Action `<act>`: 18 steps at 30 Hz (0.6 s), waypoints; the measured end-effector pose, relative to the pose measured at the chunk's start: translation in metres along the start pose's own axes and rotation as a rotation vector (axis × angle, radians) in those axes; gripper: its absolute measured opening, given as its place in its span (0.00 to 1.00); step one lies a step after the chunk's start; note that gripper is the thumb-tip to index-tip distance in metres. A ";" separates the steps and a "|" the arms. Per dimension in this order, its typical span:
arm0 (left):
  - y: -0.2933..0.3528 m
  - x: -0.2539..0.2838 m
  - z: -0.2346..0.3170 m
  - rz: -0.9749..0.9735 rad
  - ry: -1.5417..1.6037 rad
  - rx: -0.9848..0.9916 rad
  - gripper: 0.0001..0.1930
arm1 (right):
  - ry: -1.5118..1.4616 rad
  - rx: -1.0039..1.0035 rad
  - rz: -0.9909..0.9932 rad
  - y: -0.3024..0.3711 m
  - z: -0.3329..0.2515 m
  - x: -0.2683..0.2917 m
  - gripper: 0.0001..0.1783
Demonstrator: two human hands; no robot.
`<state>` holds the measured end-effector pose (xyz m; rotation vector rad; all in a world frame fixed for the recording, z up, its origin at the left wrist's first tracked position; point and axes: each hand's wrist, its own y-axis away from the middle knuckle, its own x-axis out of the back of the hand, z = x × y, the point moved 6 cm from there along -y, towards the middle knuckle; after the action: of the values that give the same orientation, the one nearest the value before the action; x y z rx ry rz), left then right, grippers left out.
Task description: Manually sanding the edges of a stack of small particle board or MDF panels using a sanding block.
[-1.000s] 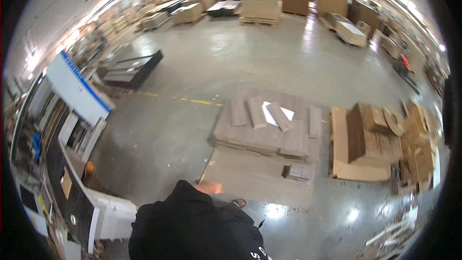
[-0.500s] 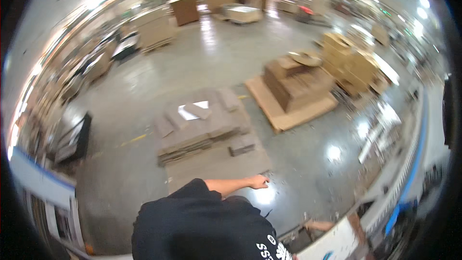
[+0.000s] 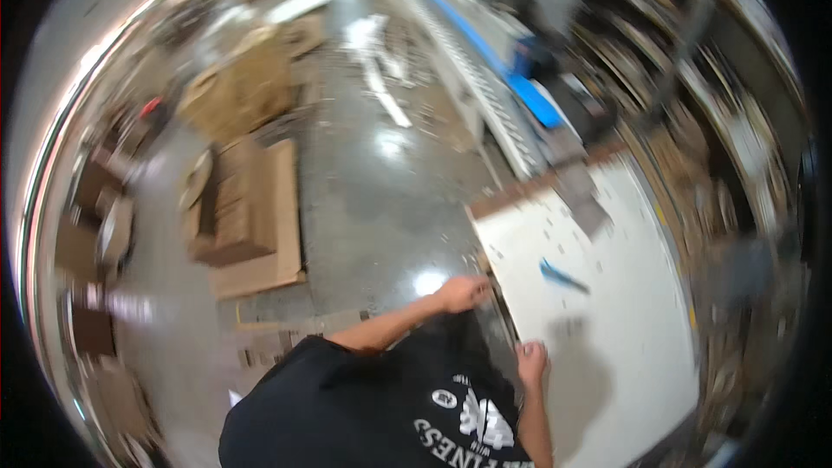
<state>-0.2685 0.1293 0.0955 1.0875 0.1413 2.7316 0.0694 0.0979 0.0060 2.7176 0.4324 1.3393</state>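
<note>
My left hand [image 3: 466, 292] is out in front of my body, its fingers loosely curled, by the near corner of a white-topped table [image 3: 641, 347]. Nothing shows in it, though motion blurs the fingers. Along the table's left edge is my right hand [image 3: 531, 360], closed in a fist; whatever it may hold is hidden. A blue tool with a dark end, like a utility knife [image 3: 562, 276], lies on the white top, apart from both hands. Beyond it, a flat grey-brown piece [image 3: 584, 205] lies near the table's far edge.
A blue-edged conveyor or machine rail [image 3: 464, 22] runs ahead of the table. Brown cardboard [image 3: 243, 199] is stacked on the floor at left, with yellowish cardboard [image 3: 238, 91] behind it. White scraps [image 3: 381, 82] litter the floor. Shelving with flat sheets [image 3: 685, 147] stands at right.
My view has swung right, from the floor stacks to the white table. My right hand now shows fully at the table's edge, and my left hand is nearer to the table.
</note>
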 end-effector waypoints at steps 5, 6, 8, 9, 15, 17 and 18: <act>-0.087 0.017 0.025 -0.146 0.212 -0.138 0.21 | -0.047 -0.223 0.159 -0.001 0.003 -0.003 0.17; -0.099 0.021 0.029 -0.145 0.267 -0.194 0.22 | -0.194 -0.301 0.184 0.002 0.003 -0.003 0.16; -0.128 0.024 0.029 -0.272 0.267 -0.234 0.23 | -0.335 -0.419 0.255 0.021 -0.003 0.001 0.15; -0.147 0.030 0.032 -0.246 0.214 -0.330 0.23 | -0.369 -0.458 0.325 0.034 -0.006 0.006 0.14; -0.358 0.096 0.030 -0.107 -0.506 -0.664 0.60 | -0.379 -0.907 0.567 0.169 -0.003 -0.027 0.15; -0.441 0.124 0.031 -0.143 -0.770 -0.626 0.73 | -0.498 -1.104 0.575 0.230 -0.009 -0.061 0.14; -0.476 0.133 0.032 -0.179 -0.923 -0.617 0.76 | -0.564 -1.153 0.616 0.256 -0.017 -0.081 0.15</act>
<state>-0.2706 0.6230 0.1312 1.8191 -0.6452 1.6697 0.0641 -0.1707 0.0044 2.0204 -0.9700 0.4723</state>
